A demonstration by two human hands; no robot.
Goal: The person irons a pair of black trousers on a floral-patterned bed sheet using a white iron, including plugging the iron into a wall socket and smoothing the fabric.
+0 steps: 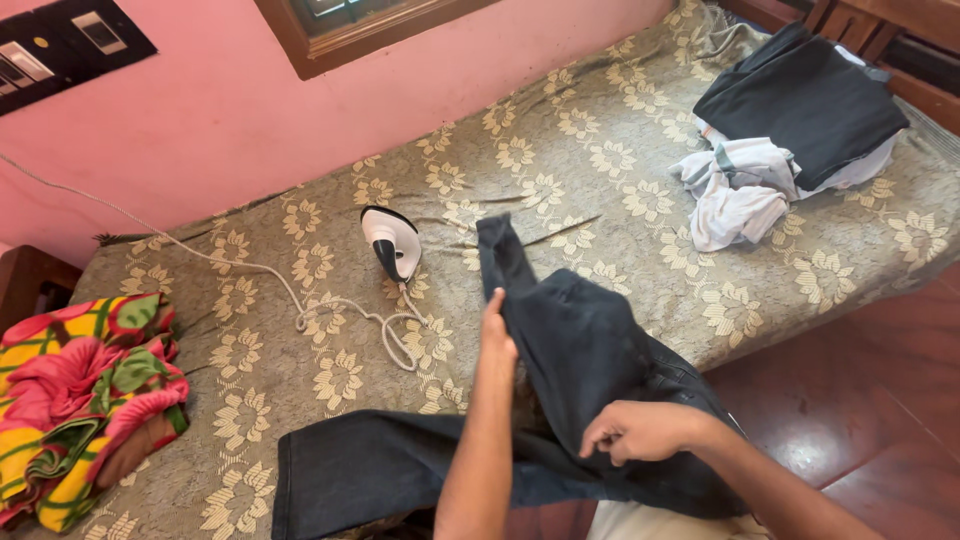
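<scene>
Home bedroom: bed [600,170] under floral cover, pink wall [200,110], clothes pile [790,120], iron [392,243].

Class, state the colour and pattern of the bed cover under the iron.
Olive-brown bed cover with cream flower motifs, clearest in the head view.

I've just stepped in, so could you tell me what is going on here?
A person holds dark denim trousers over a bed with an olive floral cover. The left hand grips one edge, the right hand pinches the cloth. A white and black electric iron stands nearby, its cord trailing.
</scene>
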